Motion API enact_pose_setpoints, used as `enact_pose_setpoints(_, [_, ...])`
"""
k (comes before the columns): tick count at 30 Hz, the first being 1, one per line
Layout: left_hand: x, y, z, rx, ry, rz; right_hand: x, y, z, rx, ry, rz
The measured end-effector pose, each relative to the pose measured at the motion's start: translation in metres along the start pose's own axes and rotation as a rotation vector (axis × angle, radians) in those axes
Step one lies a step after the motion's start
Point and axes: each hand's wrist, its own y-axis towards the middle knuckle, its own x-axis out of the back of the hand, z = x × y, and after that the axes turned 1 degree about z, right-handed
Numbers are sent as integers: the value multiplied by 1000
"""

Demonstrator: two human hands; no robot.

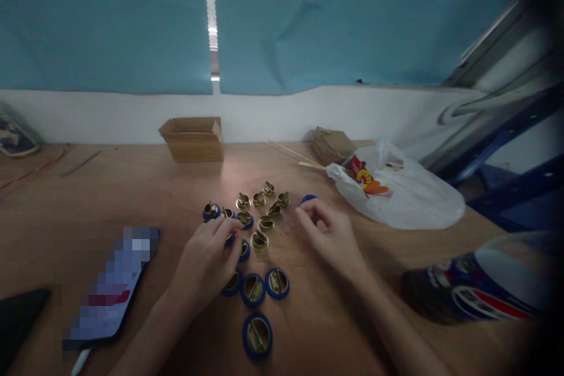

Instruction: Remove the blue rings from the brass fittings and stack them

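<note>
My left hand (pixel 207 255) is closed in a pinch over a cluster of small round metal pieces with blue rims; what its fingertips hold is too small to make out. To the right, my right hand (pixel 333 236) has its thumb and forefinger curled together. A blue round piece (pixel 308 198) shows just behind those fingers, and I cannot tell whether they grip it. Between the hands stand several gold-coloured metal cups (pixel 259 240) with a bar across each. Thin wire bits (pixel 286 225) lie beside them. Nearer to me are several blue-rimmed pieces (pixel 257 336).
A phone (pixel 112 294) with a white cable lies at left. An open cardboard box (pixel 194 144) and a brown packet (pixel 332 145) stand by the wall, with thin sticks (pixel 295 153) between. At right are a white plastic bag (pixel 414 202) and a cola bottle (pixel 471 288) on its side.
</note>
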Motion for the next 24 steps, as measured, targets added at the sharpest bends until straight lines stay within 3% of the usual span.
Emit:
enact_pose_setpoints(4, [5, 0, -5, -133, -106, 220, -14, -12, 13, -54, 289, 525])
enact_pose_setpoints(7, [7, -1, -10, -213, -149, 312, -21, -16, 11, -76, 371, 709])
enact_pose_setpoints(16, [-9, -8, -12, -243, -46, 309, -8, -15, 9, -108, 423, 904])
enact_pose_setpoints(19, [-15, -9, -13, -255, -33, 291, -11, -17, 7, -179, 472, 961])
enact_pose_setpoints(24, [-19, -10, -17, -217, -109, 201, -5, -12, 3, -259, 625, 897])
